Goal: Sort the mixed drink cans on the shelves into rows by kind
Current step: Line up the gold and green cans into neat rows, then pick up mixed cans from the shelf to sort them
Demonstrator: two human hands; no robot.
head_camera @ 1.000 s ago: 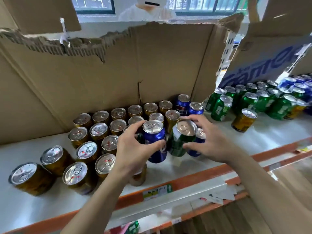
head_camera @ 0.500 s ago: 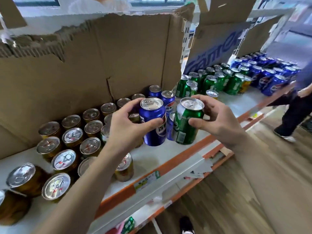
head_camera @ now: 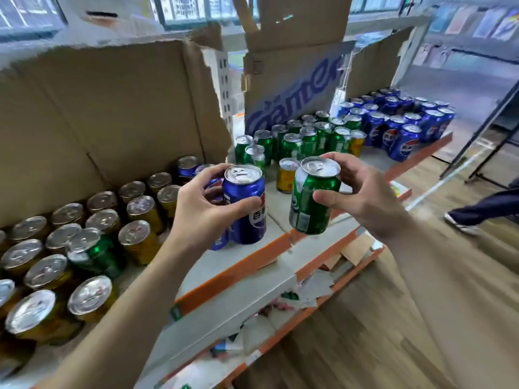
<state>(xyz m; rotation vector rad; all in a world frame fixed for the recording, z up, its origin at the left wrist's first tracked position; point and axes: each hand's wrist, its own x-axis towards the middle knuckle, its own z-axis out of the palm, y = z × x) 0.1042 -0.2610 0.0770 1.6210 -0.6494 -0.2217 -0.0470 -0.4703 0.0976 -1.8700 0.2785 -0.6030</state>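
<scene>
My left hand (head_camera: 202,211) grips a blue cola can (head_camera: 247,203), held upright above the shelf's front edge. My right hand (head_camera: 362,197) holds a green soda can (head_camera: 311,200), tilted slightly, out past the shelf edge. Gold cans (head_camera: 137,240) stand in rows at the left, with one green can (head_camera: 97,254) among them. More blue cans (head_camera: 187,167) stand behind my left hand. Further right is a cluster of green cans (head_camera: 297,141) with a gold can (head_camera: 286,175) in front and another gold can (head_camera: 357,141) at its right end. Beyond them stand many blue cans (head_camera: 398,130).
The white shelf (head_camera: 275,209) has an orange front rail (head_camera: 241,270). Torn cardboard walls (head_camera: 112,108) back the cans. A lower shelf holds scraps of paper (head_camera: 311,287). A person's leg and shoe (head_camera: 460,226) are on the wooden floor at the right.
Both cans have been lifted off the shelf and carried to the right. The view has swung right, bringing the green and blue groups closer. The walking person has moved further right.
</scene>
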